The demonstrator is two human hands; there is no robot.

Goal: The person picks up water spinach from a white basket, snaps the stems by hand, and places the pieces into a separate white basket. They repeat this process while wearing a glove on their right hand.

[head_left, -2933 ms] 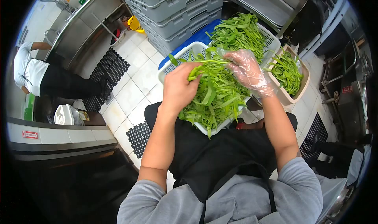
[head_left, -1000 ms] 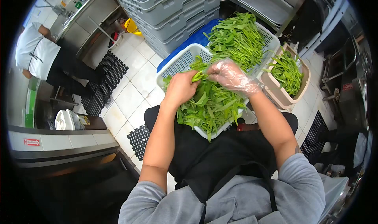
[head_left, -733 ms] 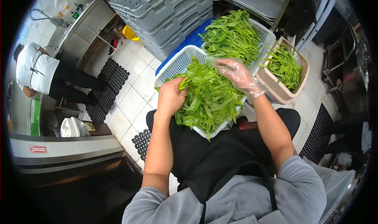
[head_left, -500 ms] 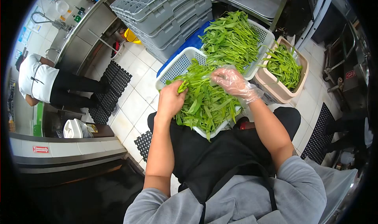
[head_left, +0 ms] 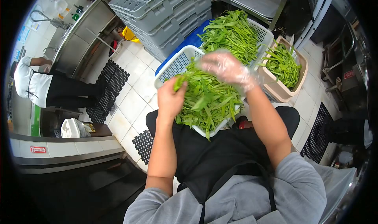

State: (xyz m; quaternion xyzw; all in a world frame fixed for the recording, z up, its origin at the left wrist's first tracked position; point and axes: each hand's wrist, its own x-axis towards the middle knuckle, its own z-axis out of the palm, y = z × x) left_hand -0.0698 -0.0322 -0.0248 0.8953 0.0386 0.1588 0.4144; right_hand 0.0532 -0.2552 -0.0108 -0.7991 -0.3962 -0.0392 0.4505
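Note:
My bare left hand (head_left: pixel 171 100) is closed around a small bunch of green stems (head_left: pixel 180 82) at the left side of the near white basket (head_left: pixel 170 72). A heap of long-leaved greens (head_left: pixel 210 109), which look like water spinach, fills that basket between my knees. Above the heap, my right hand (head_left: pixel 226 68) wears a clear plastic glove. Its fingers are smeared by motion, so what they hold, if anything, does not show. A blurred leafy piece (head_left: pixel 204 102) appears over the heap below it.
Another white basket (head_left: pixel 267 37) of greens stands beyond, beside a beige bin (head_left: pixel 298 89) holding cut stems (head_left: pixel 281 68). Grey dish racks (head_left: pixel 165 19) are stacked at the back. A person in a white shirt (head_left: pixel 37 84) stands at the left counter.
My right hand has moved left and up, closer to my left hand. My left hand has shifted slightly, still holding the green stems. The person at left has raised an arm.

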